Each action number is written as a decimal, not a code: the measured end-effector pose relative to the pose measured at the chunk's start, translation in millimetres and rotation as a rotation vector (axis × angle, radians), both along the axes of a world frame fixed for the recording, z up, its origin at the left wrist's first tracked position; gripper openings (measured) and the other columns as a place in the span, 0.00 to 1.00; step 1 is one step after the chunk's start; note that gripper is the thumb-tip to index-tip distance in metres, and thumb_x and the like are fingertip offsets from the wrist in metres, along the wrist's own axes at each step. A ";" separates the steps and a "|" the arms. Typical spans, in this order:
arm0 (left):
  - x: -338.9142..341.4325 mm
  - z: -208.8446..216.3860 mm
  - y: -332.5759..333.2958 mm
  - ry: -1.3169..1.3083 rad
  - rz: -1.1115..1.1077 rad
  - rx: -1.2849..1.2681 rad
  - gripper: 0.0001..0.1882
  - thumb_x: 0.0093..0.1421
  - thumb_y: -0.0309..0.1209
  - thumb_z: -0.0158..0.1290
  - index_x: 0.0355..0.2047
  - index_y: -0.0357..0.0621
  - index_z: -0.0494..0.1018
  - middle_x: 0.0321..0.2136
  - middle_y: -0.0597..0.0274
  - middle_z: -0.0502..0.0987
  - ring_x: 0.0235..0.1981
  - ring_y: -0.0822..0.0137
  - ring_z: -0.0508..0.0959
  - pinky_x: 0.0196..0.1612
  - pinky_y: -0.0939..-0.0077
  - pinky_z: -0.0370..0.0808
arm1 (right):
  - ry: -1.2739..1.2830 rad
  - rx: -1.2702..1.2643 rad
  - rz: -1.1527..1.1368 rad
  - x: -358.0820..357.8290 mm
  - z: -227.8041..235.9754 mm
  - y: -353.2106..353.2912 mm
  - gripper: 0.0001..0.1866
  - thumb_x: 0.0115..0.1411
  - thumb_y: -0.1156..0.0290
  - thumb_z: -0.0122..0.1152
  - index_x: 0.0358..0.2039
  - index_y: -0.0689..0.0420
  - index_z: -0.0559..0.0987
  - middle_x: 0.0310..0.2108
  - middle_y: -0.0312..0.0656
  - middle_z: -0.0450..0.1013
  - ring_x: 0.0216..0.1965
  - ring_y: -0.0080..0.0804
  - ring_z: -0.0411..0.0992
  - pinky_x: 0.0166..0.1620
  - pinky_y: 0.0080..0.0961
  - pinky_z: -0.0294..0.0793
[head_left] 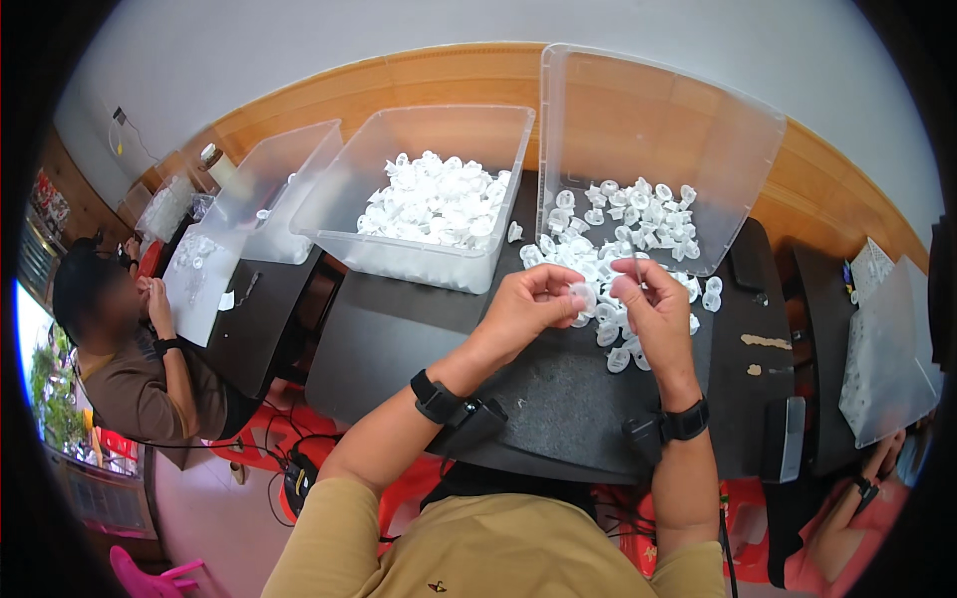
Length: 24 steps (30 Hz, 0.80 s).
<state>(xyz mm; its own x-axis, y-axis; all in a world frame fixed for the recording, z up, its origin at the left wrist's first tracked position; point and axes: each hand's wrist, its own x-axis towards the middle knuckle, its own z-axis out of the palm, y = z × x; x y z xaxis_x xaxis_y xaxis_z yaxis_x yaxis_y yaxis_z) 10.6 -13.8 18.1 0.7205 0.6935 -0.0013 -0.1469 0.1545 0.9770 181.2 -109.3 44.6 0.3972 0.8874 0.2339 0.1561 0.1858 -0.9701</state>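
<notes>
White plastic pieces [583, 254] lie in a loose heap on the dark table [518, 399], just beyond and between the two hands, with a few nearer the person, beside the right hand's inner edge. Thumb and fingers of the left hand [533, 307] pinch one translucent piece [584, 296], holding it over the near edge of the heap. Opposite it, a little apart, the right hand [655, 311] has its thumb and fingertips drawn together above the pieces; whether they grip something is too small to tell. Black wristbands [436, 396] circle both wrists.

Behind the heap, a clear bin [658, 110] rests on its side with its mouth toward the person, and more of the same pieces spread from inside it out to the fingers. Left of that, beyond the left hand, an upright clear tub [399, 261] holds a large mound of white pieces. Farther left, a co-worker [140, 369] sits at another table, where a white sheet [204, 299] bears small pieces.
</notes>
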 end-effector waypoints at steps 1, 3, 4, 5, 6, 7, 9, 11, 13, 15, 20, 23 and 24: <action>0.4 -1.2 0.3 0.000 0.002 -0.003 0.15 0.59 0.26 0.58 0.46 0.38 0.72 0.35 0.65 0.78 0.34 0.76 0.77 0.37 0.84 0.76 | -0.028 -0.075 0.069 -0.9 -0.5 0.1 0.12 0.56 0.73 0.63 0.41 0.62 0.78 0.28 0.30 0.72 0.25 0.12 0.66 0.30 0.13 0.67; 3.1 -0.1 -2.6 -0.110 0.055 -0.175 0.14 0.59 0.26 0.57 0.45 0.39 0.72 0.37 0.64 0.77 0.36 0.76 0.77 0.38 0.84 0.77 | -0.055 -0.098 0.106 -4.5 -1.5 0.9 0.15 0.54 0.74 0.64 0.42 0.61 0.78 0.27 0.29 0.72 0.24 0.11 0.63 0.28 0.12 0.65; 3.8 2.0 -5.0 -0.112 0.055 -0.180 0.14 0.59 0.26 0.57 0.45 0.39 0.72 0.37 0.64 0.77 0.36 0.76 0.77 0.38 0.84 0.77 | -0.030 -0.104 0.134 -7.2 -1.2 0.6 0.15 0.54 0.74 0.64 0.43 0.61 0.78 0.27 0.29 0.72 0.24 0.11 0.63 0.28 0.11 0.65; 4.3 4.5 -7.9 -0.103 0.048 -0.176 0.14 0.59 0.26 0.57 0.46 0.39 0.72 0.38 0.63 0.77 0.36 0.75 0.78 0.39 0.83 0.77 | -0.005 -0.110 0.162 -8.7 -1.6 1.0 0.16 0.54 0.75 0.64 0.43 0.61 0.77 0.27 0.29 0.72 0.24 0.10 0.64 0.28 0.11 0.65; 4.1 5.9 -9.5 -0.096 0.042 -0.171 0.15 0.59 0.26 0.57 0.47 0.38 0.72 0.39 0.63 0.77 0.37 0.75 0.78 0.40 0.83 0.78 | -0.009 -0.086 0.165 -8.0 -4.8 2.7 0.16 0.54 0.75 0.64 0.44 0.61 0.77 0.28 0.30 0.73 0.23 0.10 0.64 0.26 0.10 0.64; 3.6 5.6 -9.1 -0.098 0.042 -0.177 0.15 0.59 0.26 0.57 0.47 0.38 0.72 0.39 0.63 0.77 0.37 0.75 0.78 0.40 0.83 0.78 | -0.011 -0.092 0.166 -8.2 -3.7 2.8 0.16 0.54 0.75 0.64 0.44 0.61 0.77 0.28 0.30 0.73 0.23 0.10 0.64 0.26 0.10 0.64; 2.0 3.8 -7.3 -0.134 0.020 -0.105 0.15 0.60 0.25 0.56 0.47 0.38 0.72 0.39 0.62 0.78 0.38 0.74 0.78 0.40 0.82 0.78 | 0.074 -0.152 0.138 -9.5 0.8 2.3 0.15 0.54 0.75 0.64 0.43 0.62 0.77 0.28 0.31 0.73 0.23 0.10 0.64 0.23 0.09 0.63; 0.3 1.7 -3.4 -0.119 0.018 -0.083 0.15 0.60 0.24 0.56 0.48 0.37 0.72 0.40 0.61 0.78 0.37 0.75 0.78 0.40 0.82 0.78 | 0.071 -0.151 0.141 -9.5 -1.9 3.3 0.15 0.55 0.75 0.64 0.43 0.62 0.77 0.29 0.32 0.73 0.22 0.10 0.64 0.22 0.09 0.63; -0.4 -1.0 -0.1 -0.105 0.017 -0.057 0.15 0.60 0.24 0.56 0.48 0.37 0.72 0.40 0.61 0.78 0.37 0.75 0.78 0.40 0.82 0.78 | 0.067 -0.147 0.146 -8.7 -4.3 4.7 0.14 0.56 0.74 0.64 0.43 0.62 0.77 0.29 0.32 0.73 0.22 0.10 0.64 0.21 0.09 0.62; -0.8 -5.5 2.5 -0.048 0.035 0.019 0.14 0.60 0.24 0.56 0.47 0.37 0.73 0.39 0.61 0.78 0.37 0.75 0.78 0.41 0.81 0.77 | 0.055 -0.168 0.153 -8.2 -6.9 5.5 0.14 0.56 0.74 0.63 0.43 0.62 0.76 0.30 0.32 0.72 0.22 0.10 0.64 0.22 0.09 0.63; -1.5 -12.7 6.2 -0.072 0.002 0.006 0.15 0.60 0.24 0.56 0.47 0.36 0.72 0.40 0.61 0.78 0.38 0.75 0.78 0.43 0.81 0.77 | 0.047 -0.190 0.174 -8.3 -8.0 5.7 0.13 0.57 0.74 0.62 0.42 0.61 0.76 0.30 0.32 0.72 0.22 0.10 0.64 0.23 0.10 0.64; -1.8 -7.1 4.2 -0.111 -0.033 -0.029 0.15 0.60 0.24 0.55 0.48 0.36 0.71 0.41 0.61 0.77 0.38 0.74 0.78 0.43 0.81 0.77 | 0.100 -0.212 0.195 -7.8 -5.3 5.5 0.12 0.57 0.74 0.61 0.42 0.61 0.76 0.29 0.32 0.73 0.23 0.10 0.65 0.23 0.10 0.64; -2.2 -6.1 3.7 -0.133 -0.057 -0.060 0.15 0.60 0.24 0.55 0.48 0.36 0.71 0.41 0.61 0.77 0.39 0.74 0.78 0.43 0.81 0.76 | 0.135 -0.214 0.214 -7.9 -4.4 5.3 0.12 0.57 0.74 0.61 0.43 0.61 0.76 0.28 0.32 0.73 0.23 0.11 0.65 0.24 0.10 0.64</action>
<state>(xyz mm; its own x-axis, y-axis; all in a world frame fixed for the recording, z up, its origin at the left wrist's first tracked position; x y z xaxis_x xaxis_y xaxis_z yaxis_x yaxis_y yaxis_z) 8.4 -10.1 12.0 0.7553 0.6530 0.0566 -0.2636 0.2235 0.9384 173.3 -104.0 40.2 0.2113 0.9774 -0.0092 0.0033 -0.0101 -0.9999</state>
